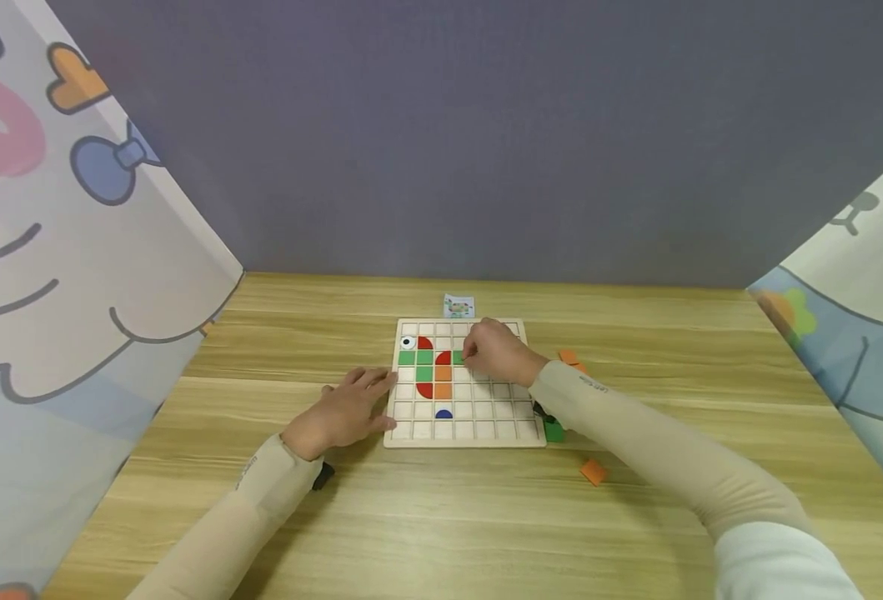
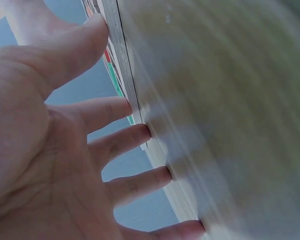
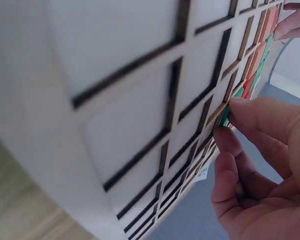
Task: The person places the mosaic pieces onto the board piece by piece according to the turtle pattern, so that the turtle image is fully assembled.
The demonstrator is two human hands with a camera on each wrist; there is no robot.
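Note:
A wooden grid board (image 1: 501,429) lies on the table. My right hand (image 1: 499,352) pinches a green square tile (image 3: 225,115) between thumb and forefinger, right at a grid cell in its upper middle. To the left of that tile, the board bears red quarter-round pieces (image 1: 425,390), green squares (image 1: 424,374), orange squares (image 1: 443,374) and a white eye piece (image 1: 408,342). Lower down lies a blue half-round (image 1: 444,414). My left hand (image 1: 347,411), fingers spread, touches the board's left edge with thumb and forefinger; its other fingertips rest on the table in the left wrist view.
Behind the board lies a small picture card (image 1: 459,306). Green pieces (image 1: 554,431) sit against its right side, with an orange square (image 1: 594,472) nearer me and more orange pieces (image 1: 568,357) beyond my right forearm. A black piece (image 1: 324,476) is beside my left wrist.

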